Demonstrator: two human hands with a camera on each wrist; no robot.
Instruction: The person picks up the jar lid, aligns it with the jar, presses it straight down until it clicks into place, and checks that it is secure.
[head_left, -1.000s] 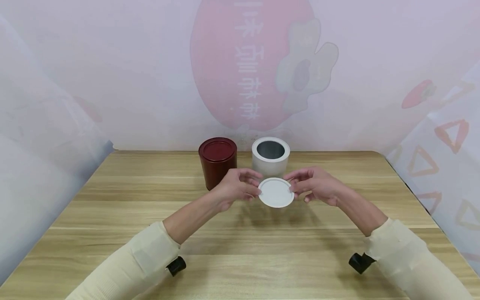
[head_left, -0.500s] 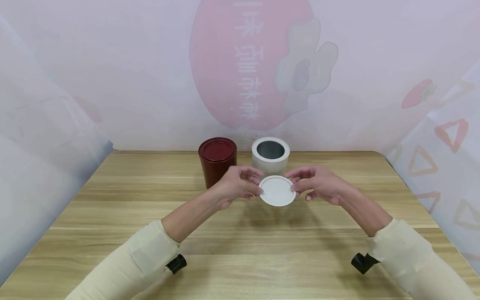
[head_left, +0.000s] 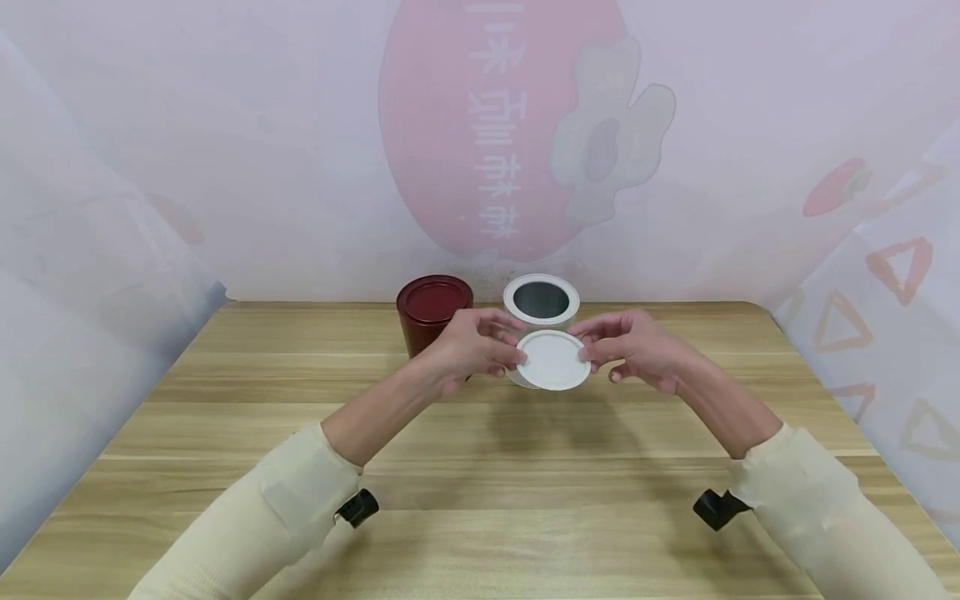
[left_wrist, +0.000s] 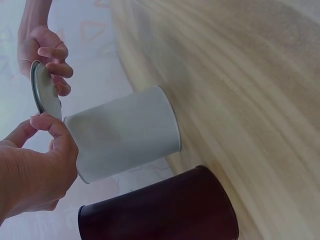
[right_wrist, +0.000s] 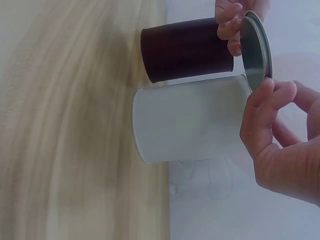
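Both hands hold a round white lid [head_left: 552, 360] by its opposite edges, in the air just in front of and slightly below the rim of an open white can [head_left: 542, 300]. My left hand [head_left: 489, 350] pinches the lid's left edge and my right hand [head_left: 611, 348] pinches its right edge. In the left wrist view the lid [left_wrist: 44, 92] shows nearly edge-on above the white can [left_wrist: 125, 132]. In the right wrist view the lid [right_wrist: 257, 50] hangs close to the top of the white can [right_wrist: 192, 120], whose inside looks grey and empty.
A dark red can [head_left: 432, 310] with its lid on stands just left of the white can, close behind my left hand. Both stand near the back edge of the wooden table [head_left: 480, 492]. A patterned backdrop closes in the back and sides.
Both hands have carried the lid up and away from me, towards the white can. It now overlaps the can's front wall in the head view. The cans have not moved.
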